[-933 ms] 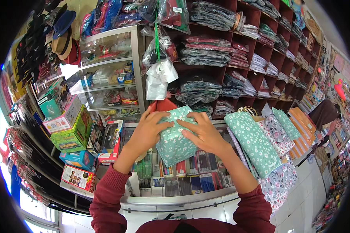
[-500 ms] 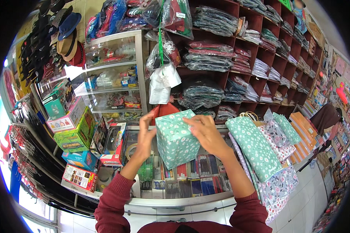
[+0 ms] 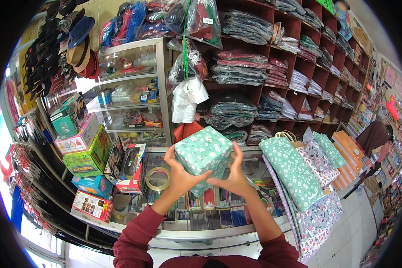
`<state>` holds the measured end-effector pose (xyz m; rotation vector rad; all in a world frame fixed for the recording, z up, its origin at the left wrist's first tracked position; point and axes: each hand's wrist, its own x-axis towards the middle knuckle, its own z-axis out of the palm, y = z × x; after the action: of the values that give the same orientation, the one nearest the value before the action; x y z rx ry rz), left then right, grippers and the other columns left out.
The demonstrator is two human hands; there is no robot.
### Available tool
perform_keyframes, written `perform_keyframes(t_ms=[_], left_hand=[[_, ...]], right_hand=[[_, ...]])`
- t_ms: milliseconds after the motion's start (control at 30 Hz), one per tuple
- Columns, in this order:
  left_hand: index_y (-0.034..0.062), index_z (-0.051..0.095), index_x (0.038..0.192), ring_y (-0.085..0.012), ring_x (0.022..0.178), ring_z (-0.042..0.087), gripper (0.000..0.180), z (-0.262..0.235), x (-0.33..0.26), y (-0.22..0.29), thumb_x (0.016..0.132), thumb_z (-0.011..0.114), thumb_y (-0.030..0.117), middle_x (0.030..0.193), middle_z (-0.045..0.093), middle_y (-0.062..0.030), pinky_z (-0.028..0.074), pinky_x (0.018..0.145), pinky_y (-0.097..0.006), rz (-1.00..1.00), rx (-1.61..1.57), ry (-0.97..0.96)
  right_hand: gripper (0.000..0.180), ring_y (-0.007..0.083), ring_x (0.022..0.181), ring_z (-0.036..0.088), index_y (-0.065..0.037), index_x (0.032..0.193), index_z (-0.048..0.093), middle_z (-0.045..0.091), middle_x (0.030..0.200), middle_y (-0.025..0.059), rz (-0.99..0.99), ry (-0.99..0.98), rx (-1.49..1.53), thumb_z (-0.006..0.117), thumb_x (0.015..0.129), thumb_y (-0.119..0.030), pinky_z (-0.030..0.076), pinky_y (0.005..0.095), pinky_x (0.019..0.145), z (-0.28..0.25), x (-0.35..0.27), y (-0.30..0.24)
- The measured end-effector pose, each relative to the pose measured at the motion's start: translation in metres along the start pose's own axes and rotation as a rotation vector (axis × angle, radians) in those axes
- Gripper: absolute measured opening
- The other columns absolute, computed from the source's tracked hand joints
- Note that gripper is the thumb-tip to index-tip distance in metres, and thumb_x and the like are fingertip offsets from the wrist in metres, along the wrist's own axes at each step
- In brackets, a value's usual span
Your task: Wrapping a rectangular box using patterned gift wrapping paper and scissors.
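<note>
From the head view, the glass counter (image 3: 254, 167) under my hands holds rows of pens and small stationery, and the glass cabinet (image 3: 134, 89) up to my left is stacked with boxed goods. I hold the box (image 3: 203, 154), wrapped in green flowered paper, between both palms above the counter. My left hand (image 3: 179, 174) cups its lower left side, fingers half curled. My right hand (image 3: 232, 174) presses its right side, fingers spread upward. A tape roll (image 3: 157, 178) lies just left of my left hand, and paper sheets (image 3: 295, 178) lie to my right. Both forearms rise from below, red sleeves pushed back.

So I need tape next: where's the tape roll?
In the head view, the tape roll lies on the glass counter, just left of the left hand, beside the boxed toys.
</note>
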<state>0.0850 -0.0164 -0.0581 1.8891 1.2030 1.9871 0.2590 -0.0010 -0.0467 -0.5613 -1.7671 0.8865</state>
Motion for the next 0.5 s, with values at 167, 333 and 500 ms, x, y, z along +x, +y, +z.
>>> perform_keyframes(t_ms=[167,333,500], left_hand=[[0.0029,-0.002,0.135,-0.0303,0.125,0.028,0.118,-0.021,0.0,-0.016,0.059,0.081,0.037,0.132,0.024,-0.0207,0.025,0.103,-0.042,0.032,-0.104,-0.323],[0.0064,0.003,0.141,-0.0258,0.129,0.026,0.083,-0.038,-0.001,-0.053,0.085,0.044,0.051,0.141,0.025,-0.0135,0.02,0.107,-0.04,-0.577,-0.765,-0.449],[0.0056,0.021,0.14,-0.0202,0.131,0.027,0.066,0.003,-0.028,-0.048,0.095,0.015,0.052,0.141,0.032,-0.0078,0.02,0.108,-0.035,-0.703,-0.616,-0.361]], right_hand=[[0.136,0.0311,0.132,0.016,-0.005,0.136,-0.021,0.009,0.142,0.0221,-0.069,-0.007,-0.316,0.087,0.056,-0.026,0.016,0.0424,0.108,0.006,-0.002,0.02],[0.124,0.0307,0.132,0.018,-0.005,0.136,-0.019,0.01,0.142,0.0227,0.017,-0.021,-0.283,0.079,0.066,-0.029,0.017,0.0418,0.108,0.007,-0.008,0.057],[0.105,0.0284,0.131,0.023,-0.007,0.141,-0.014,0.017,0.142,0.0198,0.401,-0.147,0.128,0.067,0.078,-0.028,0.019,0.0373,0.107,0.002,-0.003,0.064]])
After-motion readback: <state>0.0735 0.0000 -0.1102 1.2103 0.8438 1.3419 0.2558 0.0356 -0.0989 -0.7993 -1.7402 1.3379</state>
